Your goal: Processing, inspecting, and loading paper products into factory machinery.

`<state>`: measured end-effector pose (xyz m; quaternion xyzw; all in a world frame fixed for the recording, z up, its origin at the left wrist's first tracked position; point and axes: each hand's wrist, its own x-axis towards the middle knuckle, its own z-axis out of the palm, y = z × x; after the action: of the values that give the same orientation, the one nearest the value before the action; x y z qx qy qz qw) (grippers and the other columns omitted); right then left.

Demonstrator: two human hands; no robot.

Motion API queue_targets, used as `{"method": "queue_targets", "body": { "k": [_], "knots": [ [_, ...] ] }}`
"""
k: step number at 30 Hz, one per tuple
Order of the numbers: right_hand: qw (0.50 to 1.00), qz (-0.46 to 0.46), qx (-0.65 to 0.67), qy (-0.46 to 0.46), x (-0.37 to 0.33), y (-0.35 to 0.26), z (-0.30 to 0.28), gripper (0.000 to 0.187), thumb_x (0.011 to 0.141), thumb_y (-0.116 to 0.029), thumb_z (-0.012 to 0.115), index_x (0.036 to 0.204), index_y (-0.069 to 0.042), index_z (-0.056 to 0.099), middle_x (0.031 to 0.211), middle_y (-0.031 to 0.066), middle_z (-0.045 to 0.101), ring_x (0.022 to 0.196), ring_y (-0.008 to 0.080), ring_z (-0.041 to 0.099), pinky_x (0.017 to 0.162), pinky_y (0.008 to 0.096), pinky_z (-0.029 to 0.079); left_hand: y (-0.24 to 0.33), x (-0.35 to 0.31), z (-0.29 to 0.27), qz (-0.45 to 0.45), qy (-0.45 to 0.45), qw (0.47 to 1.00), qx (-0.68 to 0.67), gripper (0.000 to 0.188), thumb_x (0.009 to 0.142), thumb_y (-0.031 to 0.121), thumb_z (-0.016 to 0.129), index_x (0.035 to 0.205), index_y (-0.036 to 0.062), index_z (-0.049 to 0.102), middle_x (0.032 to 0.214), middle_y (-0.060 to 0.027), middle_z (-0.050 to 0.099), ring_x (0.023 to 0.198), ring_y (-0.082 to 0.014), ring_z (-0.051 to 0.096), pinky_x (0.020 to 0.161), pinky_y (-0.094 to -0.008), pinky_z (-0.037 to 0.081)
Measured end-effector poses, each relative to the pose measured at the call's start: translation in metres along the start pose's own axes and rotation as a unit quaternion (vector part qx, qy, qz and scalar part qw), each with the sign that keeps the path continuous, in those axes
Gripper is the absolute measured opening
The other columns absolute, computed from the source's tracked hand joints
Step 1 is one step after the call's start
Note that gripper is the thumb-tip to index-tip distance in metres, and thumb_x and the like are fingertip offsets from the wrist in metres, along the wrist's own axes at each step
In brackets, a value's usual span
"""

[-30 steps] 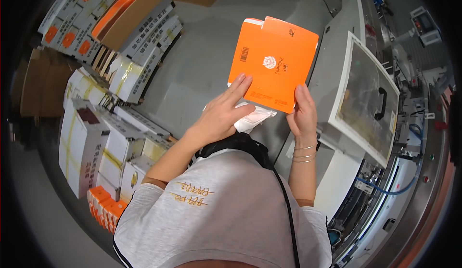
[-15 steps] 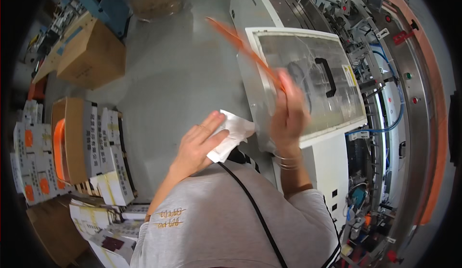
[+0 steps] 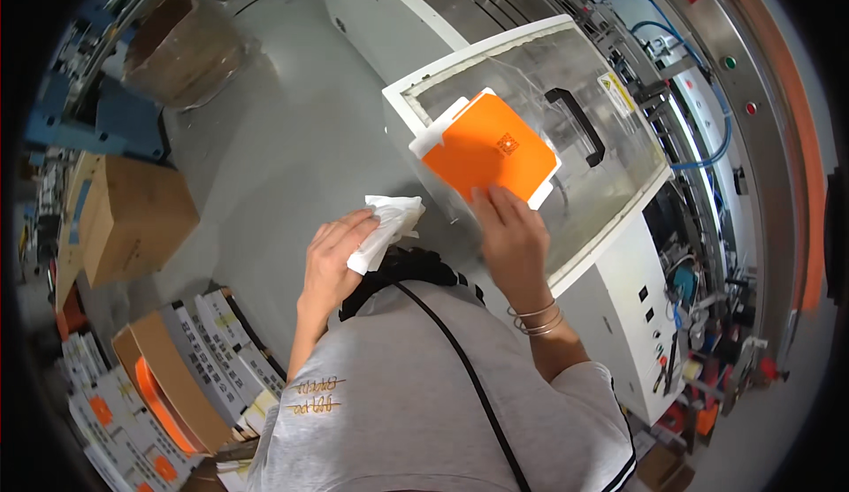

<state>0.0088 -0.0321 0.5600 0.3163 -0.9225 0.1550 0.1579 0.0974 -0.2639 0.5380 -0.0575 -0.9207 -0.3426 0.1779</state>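
My right hand (image 3: 515,244) pinches the near edge of a flat orange card sheet (image 3: 478,156) with white tabs along its edges and a small dark printed square on its face. The sheet is held face up over the clear cover (image 3: 601,209) of a machine; whether it touches the cover I cannot tell. To the left, in front of my body, my left hand (image 3: 327,258) is closed on a crumpled white cloth or tissue (image 3: 389,227). Part of that white piece is hidden by my fingers.
A black handle (image 3: 579,128) stands up from the cover. Machine rails and blue hoses (image 3: 730,129) run along the right. At left are a brown carton (image 3: 141,218), an open carton (image 3: 146,364) with orange sheets and stacked white boxes. A large wrapped carton (image 3: 186,59) stands farther back.
The orange sheet, seen nearly edge-on before, now shows its broad face over the cover. My view has turned, and my left hand still holds the white piece.
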Motion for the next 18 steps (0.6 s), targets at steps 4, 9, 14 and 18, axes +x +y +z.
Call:
{"method": "queue_targets", "body": {
  "k": [4,9,14,18],
  "knots": [
    [0.967,0.15,0.094,0.182,0.033,-0.021,-0.016,0.024,0.083,-0.006,0.054,0.107,0.0,0.058,0.112,0.0136,0.057,0.095,0.0181,0.058,0.077,0.0272,0.044,-0.041,0.012,-0.023,-0.036,-0.018,0.993,-0.112,0.031,0.067,-0.003,0.064,0.097,0.0036,0.062,0.101,-0.01,0.063,0.088,-0.0246,0.061,0.074,-0.0317,0.047],
    [0.683,0.307,0.6,0.281,0.085,-0.059,-0.012,0.035,0.092,-0.014,0.047,0.122,0.003,0.042,0.114,0.0098,0.055,0.1,0.0152,0.055,0.085,0.0261,0.044,-0.093,0.03,-0.081,-0.124,-0.085,0.927,-0.344,0.03,0.067,-0.005,0.063,0.097,0.0005,0.063,0.103,-0.0124,0.063,0.088,-0.0226,0.062,0.075,-0.0286,0.049],
    [0.594,0.294,0.695,0.279,0.112,-0.1,0.004,0.031,0.092,-0.013,0.046,0.121,-0.002,0.044,0.114,0.0066,0.055,0.103,0.0142,0.055,0.087,0.0286,0.046,-0.113,0.059,-0.121,0.057,-0.121,0.935,-0.327,0.028,0.067,0.001,0.067,0.095,0.0011,0.064,0.113,-0.0156,0.058,0.09,-0.0255,0.062,0.076,-0.0309,0.049],
    [0.568,0.303,0.711,0.281,0.127,-0.124,0.023,0.032,0.093,-0.013,0.045,0.123,-0.004,0.043,0.114,0.0056,0.055,0.103,0.0143,0.055,0.086,0.0285,0.047,-0.128,0.078,-0.141,0.16,-0.155,0.95,-0.218,0.026,0.067,0.008,0.069,0.092,0.005,0.064,0.122,-0.015,0.052,0.095,-0.0284,0.059,0.078,-0.034,0.047]
  ]
}}
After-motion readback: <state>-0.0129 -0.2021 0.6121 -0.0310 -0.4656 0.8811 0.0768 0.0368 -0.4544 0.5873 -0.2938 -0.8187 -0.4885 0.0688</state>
